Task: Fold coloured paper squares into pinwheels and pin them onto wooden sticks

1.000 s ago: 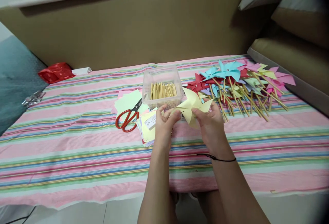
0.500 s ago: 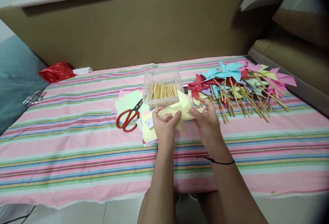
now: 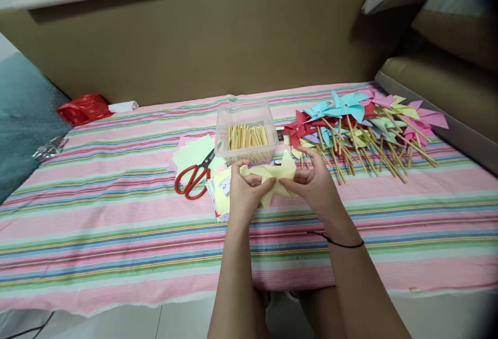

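Between both hands is a pale yellow paper pinwheel [image 3: 287,167], its pointed blades partly folded. My left hand [image 3: 248,189] pinches its left side between thumb and fingers, and my right hand [image 3: 316,182] grips the right side, thumb pressed near the middle. No stick shows on this piece. Just beyond the hands stands a clear plastic box [image 3: 254,113] with many thin wooden sticks [image 3: 245,138] in it. By my left hand lie a pile of coloured paper squares [image 3: 222,205] and red-handled scissors [image 3: 193,181], which rest partly on pale green paper [image 3: 194,153].
Finished pinwheels [image 3: 348,104] on sticks lie heaped at the right. A red plastic bag [image 3: 84,110] and a clear crinkled packet [image 3: 50,149] are at the far left. A striped cloth [image 3: 116,235] covers the surface, bordered behind by a brown backrest [image 3: 194,48].
The yellow paper has been turned, with one blade now pointing up. My right thumb has shifted inward toward its middle, and both hands have come slightly closer together.
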A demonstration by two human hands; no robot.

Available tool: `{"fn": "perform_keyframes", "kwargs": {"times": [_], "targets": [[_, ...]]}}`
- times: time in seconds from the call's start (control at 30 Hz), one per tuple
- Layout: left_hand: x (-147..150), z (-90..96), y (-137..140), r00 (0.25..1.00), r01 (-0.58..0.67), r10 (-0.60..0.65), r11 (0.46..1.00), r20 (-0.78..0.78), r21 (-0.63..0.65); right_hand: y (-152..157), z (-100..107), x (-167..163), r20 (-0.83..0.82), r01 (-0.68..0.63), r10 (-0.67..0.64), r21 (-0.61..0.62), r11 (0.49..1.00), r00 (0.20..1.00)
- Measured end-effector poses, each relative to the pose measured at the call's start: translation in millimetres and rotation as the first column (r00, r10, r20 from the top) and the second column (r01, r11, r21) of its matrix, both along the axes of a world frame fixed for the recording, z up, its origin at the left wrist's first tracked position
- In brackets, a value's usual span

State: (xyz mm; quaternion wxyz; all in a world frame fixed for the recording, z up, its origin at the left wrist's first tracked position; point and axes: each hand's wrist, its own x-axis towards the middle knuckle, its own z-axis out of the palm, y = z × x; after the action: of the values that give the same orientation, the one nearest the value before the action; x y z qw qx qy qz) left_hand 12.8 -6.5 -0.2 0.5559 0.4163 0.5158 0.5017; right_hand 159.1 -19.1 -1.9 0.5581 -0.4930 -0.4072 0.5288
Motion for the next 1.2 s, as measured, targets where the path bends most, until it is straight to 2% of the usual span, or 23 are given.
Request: {"fn": "perform_keyframes", "kwargs": {"times": [0.23, 0.37, 0.7, 1.2], "targets": [[-3, -0.3, 0, 0.997, 0.074, -0.074, 0.997, -0.020, 0.022, 0, 2, 0, -0.066, 0.007, -0.009, -0.031, 1.000, 0.998], [-3, 0.8, -1, 0.995, 0.099, -0.099, 0.995, -0.003, -0.007, 0, 3, -1, -0.040, 0.032, -0.033, -0.029, 0.999, 0.999], [-3, 2.7, -1, 0.996, 0.083, -0.083, 0.997, 0.020, -0.008, 0, 0, -2, -0.032, 0.047, -0.047, 0.008, 0.999, 0.998], [-2, 1.8, 0, 1.000, 0.025, -0.025, 1.000, 0.007, 0.007, 2, -6, 0, -0.029, -0.033, 0.032, -0.020, 0.999, 0.999]]}}
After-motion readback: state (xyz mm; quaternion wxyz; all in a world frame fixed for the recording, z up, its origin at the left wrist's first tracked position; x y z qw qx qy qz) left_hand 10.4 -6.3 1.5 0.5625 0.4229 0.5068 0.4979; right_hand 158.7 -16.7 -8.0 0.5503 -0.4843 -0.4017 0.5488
